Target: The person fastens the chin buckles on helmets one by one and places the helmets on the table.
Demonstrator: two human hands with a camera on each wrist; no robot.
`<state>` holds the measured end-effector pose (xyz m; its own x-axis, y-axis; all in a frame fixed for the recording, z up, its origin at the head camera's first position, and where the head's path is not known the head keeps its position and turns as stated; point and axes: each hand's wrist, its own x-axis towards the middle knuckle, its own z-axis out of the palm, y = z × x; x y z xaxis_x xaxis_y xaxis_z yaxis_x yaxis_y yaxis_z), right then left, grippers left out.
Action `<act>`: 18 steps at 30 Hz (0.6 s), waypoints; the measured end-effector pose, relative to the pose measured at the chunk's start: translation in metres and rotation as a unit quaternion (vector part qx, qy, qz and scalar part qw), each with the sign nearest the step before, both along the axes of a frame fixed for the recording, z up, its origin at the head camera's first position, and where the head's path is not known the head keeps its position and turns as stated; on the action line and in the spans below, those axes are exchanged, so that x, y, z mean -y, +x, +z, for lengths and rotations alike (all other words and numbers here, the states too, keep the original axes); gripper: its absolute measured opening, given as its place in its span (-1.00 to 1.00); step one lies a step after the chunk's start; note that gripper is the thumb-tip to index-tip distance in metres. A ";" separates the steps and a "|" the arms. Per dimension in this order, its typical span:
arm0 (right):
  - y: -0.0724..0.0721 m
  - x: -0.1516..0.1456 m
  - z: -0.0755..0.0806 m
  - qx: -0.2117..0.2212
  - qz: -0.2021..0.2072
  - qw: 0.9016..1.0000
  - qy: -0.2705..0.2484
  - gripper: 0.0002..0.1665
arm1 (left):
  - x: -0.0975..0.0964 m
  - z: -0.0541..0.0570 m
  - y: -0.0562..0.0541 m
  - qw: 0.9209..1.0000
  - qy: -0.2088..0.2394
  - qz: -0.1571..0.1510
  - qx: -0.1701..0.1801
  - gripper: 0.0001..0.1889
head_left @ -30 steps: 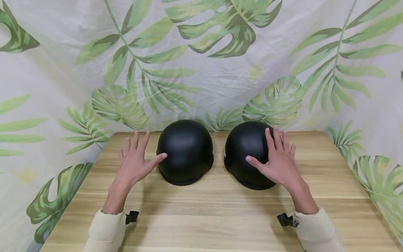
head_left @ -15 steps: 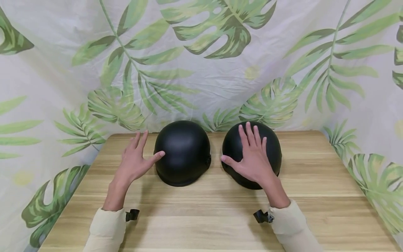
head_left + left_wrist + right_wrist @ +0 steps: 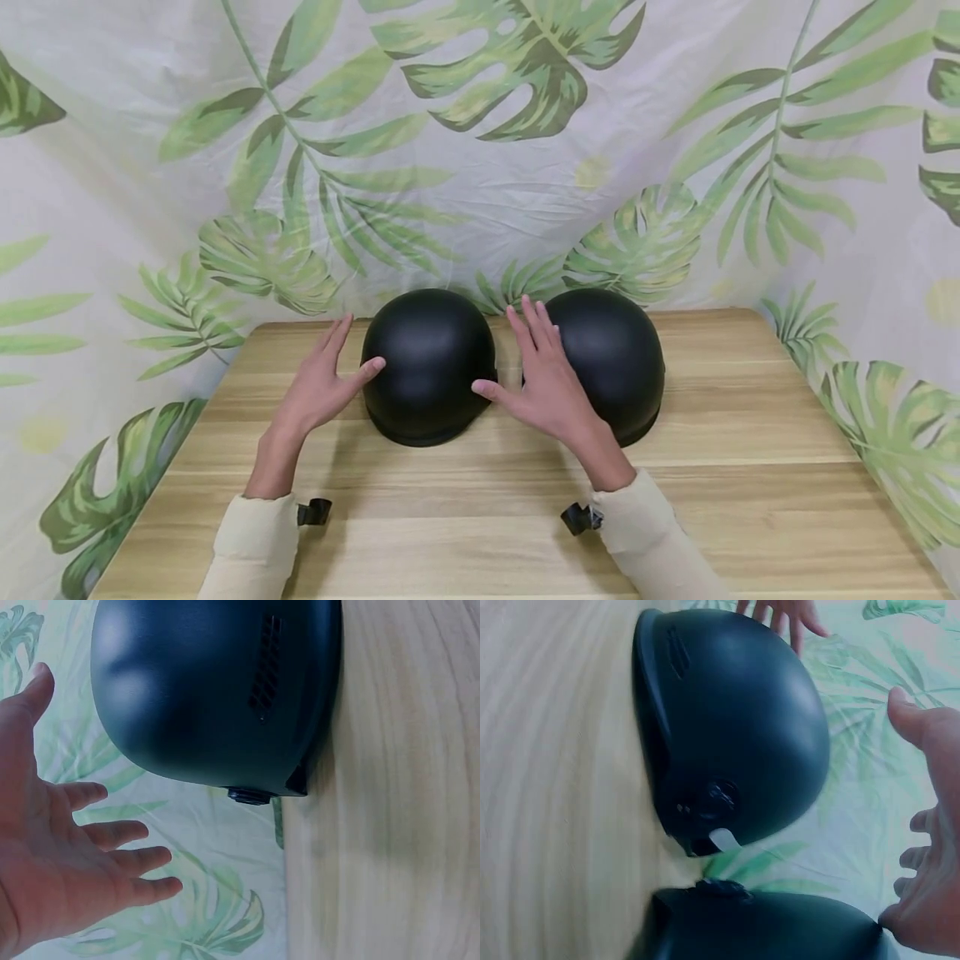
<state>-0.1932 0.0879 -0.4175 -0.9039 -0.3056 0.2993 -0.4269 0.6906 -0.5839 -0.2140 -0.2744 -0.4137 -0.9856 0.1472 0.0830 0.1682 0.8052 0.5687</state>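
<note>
The left hand (image 3: 313, 392) and right hand (image 3: 549, 392) spread wide, holding nothing, either side of one black helmet (image 3: 429, 367), seemingly to suit its broad shell, while a second helmet (image 3: 618, 358) sits dome-up, likely for stability, right of the right hand.

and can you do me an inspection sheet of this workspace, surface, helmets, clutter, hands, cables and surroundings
Surface: wood-grain table, pale, with darker streaks.
Job's things: left helmet and right helmet, both black, domes up on the table, side by side with a gap between them; the left one has side vents.
Clutter: nothing seen.
Hands: left hand open beside the left helmet; right hand open, partly in front of the right helmet; neither grips anything.
Cables: nothing seen.
Surroundings: cloth with a green leaf print behind the table, some wrinkles.
</note>
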 end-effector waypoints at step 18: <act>-0.021 0.038 -0.027 0.099 0.018 0.985 -0.140 0.28 | 0.009 -0.017 -0.006 0.978 0.200 -0.008 0.061 -0.19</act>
